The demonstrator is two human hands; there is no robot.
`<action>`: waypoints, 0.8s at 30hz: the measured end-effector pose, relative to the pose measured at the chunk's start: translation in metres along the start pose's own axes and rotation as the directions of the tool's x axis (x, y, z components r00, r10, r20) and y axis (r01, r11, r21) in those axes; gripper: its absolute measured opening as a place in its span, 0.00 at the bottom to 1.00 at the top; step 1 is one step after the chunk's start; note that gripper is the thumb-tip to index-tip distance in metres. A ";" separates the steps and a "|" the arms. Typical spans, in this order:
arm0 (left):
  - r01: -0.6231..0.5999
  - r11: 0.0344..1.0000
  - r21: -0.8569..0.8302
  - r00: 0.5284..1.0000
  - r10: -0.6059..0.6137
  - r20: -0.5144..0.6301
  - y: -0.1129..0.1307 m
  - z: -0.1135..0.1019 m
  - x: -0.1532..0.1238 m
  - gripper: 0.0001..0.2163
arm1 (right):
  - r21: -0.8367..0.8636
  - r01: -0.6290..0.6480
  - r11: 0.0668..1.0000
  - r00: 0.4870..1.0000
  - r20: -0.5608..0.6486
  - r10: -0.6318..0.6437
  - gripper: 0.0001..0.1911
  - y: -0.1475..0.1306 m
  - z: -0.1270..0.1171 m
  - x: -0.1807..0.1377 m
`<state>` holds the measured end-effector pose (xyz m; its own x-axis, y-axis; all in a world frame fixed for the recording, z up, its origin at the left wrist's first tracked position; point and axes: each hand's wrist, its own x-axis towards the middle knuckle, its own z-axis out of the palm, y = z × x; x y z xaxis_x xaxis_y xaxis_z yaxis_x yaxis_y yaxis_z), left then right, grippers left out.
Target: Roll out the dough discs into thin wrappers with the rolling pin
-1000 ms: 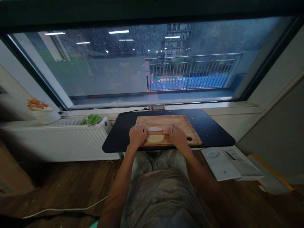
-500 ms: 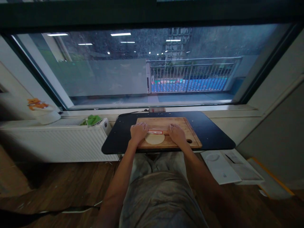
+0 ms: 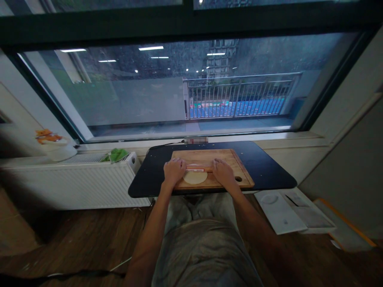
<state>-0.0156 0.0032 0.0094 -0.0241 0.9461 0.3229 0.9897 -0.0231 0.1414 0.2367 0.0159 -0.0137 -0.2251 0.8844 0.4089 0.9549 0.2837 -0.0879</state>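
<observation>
Left hand (image 3: 174, 171) and right hand (image 3: 223, 172) grip our rolling pin (image 3: 196, 170). We're likely flattening dough (image 3: 195, 178) by the board's (image 3: 209, 154) near edge; next, press evenly

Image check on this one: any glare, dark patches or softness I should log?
Head view: bright strips, apparently lamp reflections, show on the window; head view: the floor is dim, with deep shadow below the radiator; head view: the label on the rolling pin is too small and soft to read.
</observation>
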 end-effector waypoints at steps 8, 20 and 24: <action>-0.014 0.997 -0.073 0.998 0.009 -0.061 -0.006 0.006 -0.022 0.20 | 0.082 -0.033 0.996 0.997 -0.069 0.038 0.24 -0.006 -0.004 -0.019; -0.012 0.991 -0.131 1.000 0.013 0.005 -0.008 0.005 -0.032 0.22 | 0.060 -0.031 0.998 0.998 -0.048 0.034 0.24 -0.006 -0.003 -0.019; -0.045 0.988 -0.146 0.999 0.041 -0.026 -0.009 0.008 -0.031 0.22 | 0.043 -0.018 0.999 0.999 -0.025 0.019 0.24 -0.005 -0.004 -0.018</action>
<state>-0.0229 -0.0234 -0.0096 0.0132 0.9355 0.3531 0.9586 -0.1123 0.2617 0.2368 -0.0032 -0.0166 -0.2016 0.8800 0.4300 0.9497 0.2831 -0.1340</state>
